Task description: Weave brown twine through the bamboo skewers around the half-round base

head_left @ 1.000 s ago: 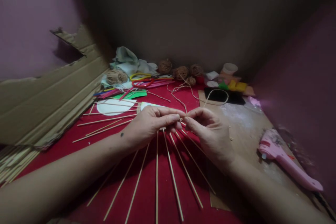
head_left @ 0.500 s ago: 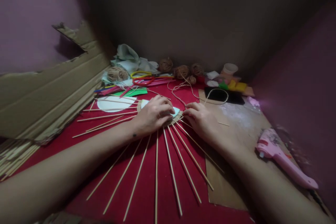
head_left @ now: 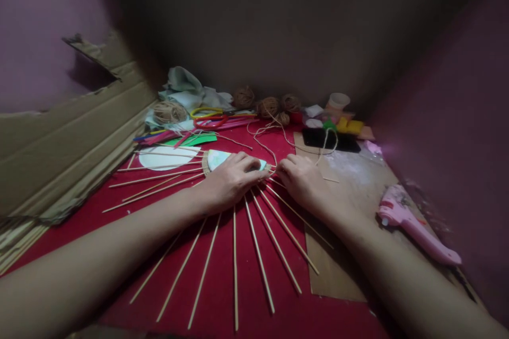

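Observation:
A pale half-disc (head_left: 217, 158) with a woven twine rim lies on the red surface, thin wooden sticks (head_left: 235, 270) fanning out from it. My left hand (head_left: 238, 175) rests across the disc, its thumb and fingers closed at the right end of the woven rim. Just right of it, my right hand (head_left: 300, 177) is closed in a pinch on the brown twine (head_left: 264, 145). That twine trails back toward the balls behind. The exact spot between the two hands' fingertips is partly hidden.
Balls of twine (head_left: 243, 98), scissors (head_left: 209, 121) and pale cloth (head_left: 183, 85) lie at the back. A white paper piece (head_left: 169, 158) is at left, by folded cardboard (head_left: 71, 153). At right are a black phone-like slab (head_left: 330, 140) and a pink glue gun (head_left: 417, 228) on brown board (head_left: 338, 275).
My left fingers have shifted to the rim's right end, uncovering more of the pale disc. My right hand stays close by with the twine. The whole view has shifted slightly.

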Tool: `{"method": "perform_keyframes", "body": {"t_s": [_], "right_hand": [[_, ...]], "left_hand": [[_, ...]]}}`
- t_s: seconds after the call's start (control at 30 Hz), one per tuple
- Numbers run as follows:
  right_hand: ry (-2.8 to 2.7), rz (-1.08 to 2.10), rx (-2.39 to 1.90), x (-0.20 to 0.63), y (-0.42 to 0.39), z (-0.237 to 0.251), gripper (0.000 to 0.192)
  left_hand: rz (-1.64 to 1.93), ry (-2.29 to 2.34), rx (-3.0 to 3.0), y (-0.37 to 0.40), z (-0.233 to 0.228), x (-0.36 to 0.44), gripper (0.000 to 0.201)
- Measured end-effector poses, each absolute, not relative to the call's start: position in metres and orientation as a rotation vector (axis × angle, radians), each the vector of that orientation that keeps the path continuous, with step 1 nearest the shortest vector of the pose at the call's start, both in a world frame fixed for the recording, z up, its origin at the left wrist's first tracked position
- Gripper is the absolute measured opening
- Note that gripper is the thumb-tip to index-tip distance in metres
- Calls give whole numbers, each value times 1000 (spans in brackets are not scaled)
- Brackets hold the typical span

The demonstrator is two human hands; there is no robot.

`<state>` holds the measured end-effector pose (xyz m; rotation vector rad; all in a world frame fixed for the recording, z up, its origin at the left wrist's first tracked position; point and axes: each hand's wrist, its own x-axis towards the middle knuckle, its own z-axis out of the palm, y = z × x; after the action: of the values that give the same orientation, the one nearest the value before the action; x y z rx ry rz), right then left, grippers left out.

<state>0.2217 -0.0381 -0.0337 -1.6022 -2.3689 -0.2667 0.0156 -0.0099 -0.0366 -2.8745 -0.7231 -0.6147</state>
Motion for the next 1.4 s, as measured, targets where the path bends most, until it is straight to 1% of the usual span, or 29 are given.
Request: {"method": "perform_keyframes", "body": {"t_s": [0.17,0.3,0.37,0.53,0.6,0.67,0.9,1.07,1.2,1.4], "right_hand": [[-2360,-241,-1699,219,-43,-29,20],[-2368,-228,-1738,224,-51,-12,19],[-2375,-97,-1736,231,-60,0,17],[-2320,376,-1693,257,-91,16,15],[-2303,492,-1729,268,-105,14,17],[-2297,537,-1805,276,-120,11,18],[-2216,482,-2000,293,-150,3,20],[-2044,499,-2214,291,-145,4,17],[-2060,404,-2375,289,-136,7,16],[-2180,321,-2275,295,-132,5,19]], "left_hand": [[-529,-627,-2799,-12,-33,14,27],[-474,-594,-2792,-12,-32,13,29],[-474,-599,-2803,-11,-33,13,28],[-515,-565,-2843,-7,-37,13,28],[-527,-546,-2849,-6,-38,13,27],[-532,-541,-2839,-5,-39,13,27],[-570,-511,-2821,-3,-40,13,26],[-564,-498,-2824,-2,-41,13,25],[-564,-490,-2832,-1,-42,13,25],[-571,-504,-2825,-1,-43,13,25]]}}
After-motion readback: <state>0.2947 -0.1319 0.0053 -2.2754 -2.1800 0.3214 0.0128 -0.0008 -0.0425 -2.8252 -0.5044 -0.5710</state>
